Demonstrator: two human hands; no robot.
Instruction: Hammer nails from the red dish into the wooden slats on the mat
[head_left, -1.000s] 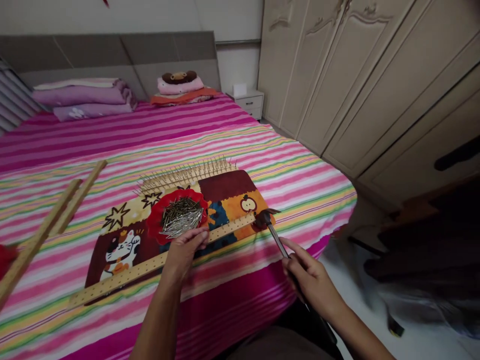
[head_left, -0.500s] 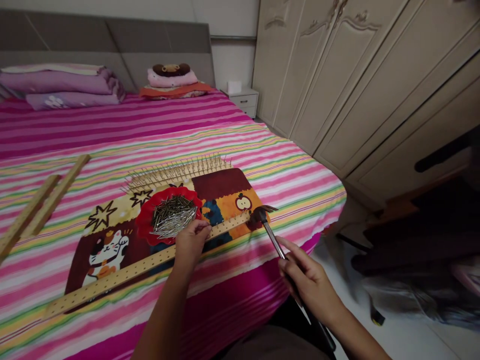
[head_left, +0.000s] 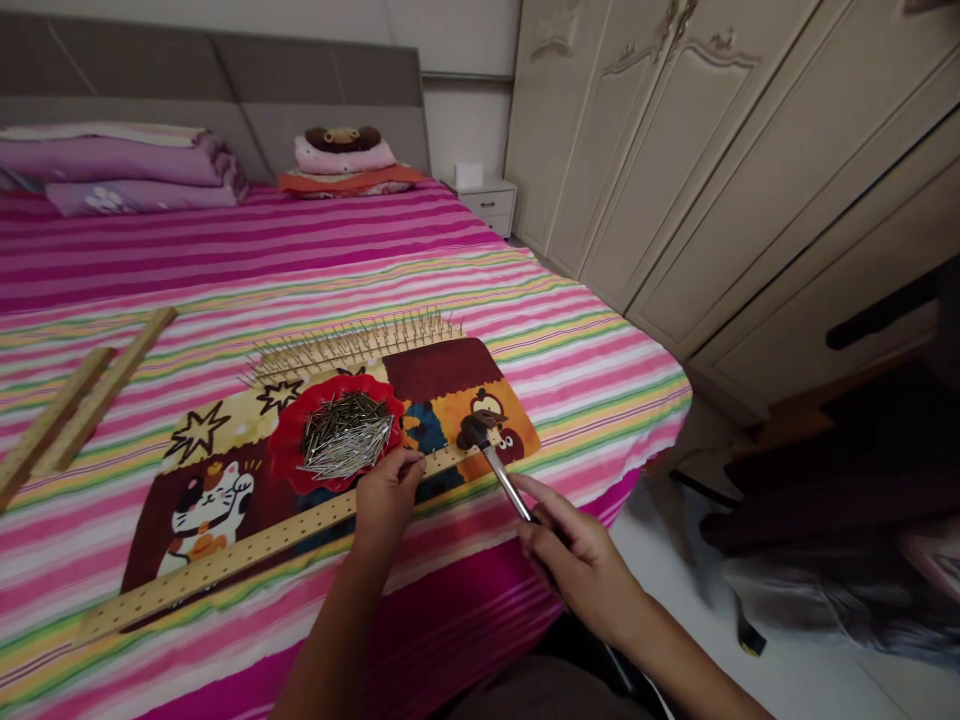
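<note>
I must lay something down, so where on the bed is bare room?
Free: the striped cloth right of the patterned mat, and between the purple bedding and nail-studded wood. Crowded: around the red bowl, left hand and hammer.

Bowl (head_left: 282,445) red; cloth (head_left: 592,350) striped pink/grn; mat (head_left: 442,362) maroon/orange (cat print); hammer head (head_left: 472,432) prob. blk.

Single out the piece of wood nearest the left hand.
The hole-dotted wooden strip along the near edge of the mat, passing by the left hand. The nail-studded wood lies beyond the red bowl; the other pieces lie further left.
</note>
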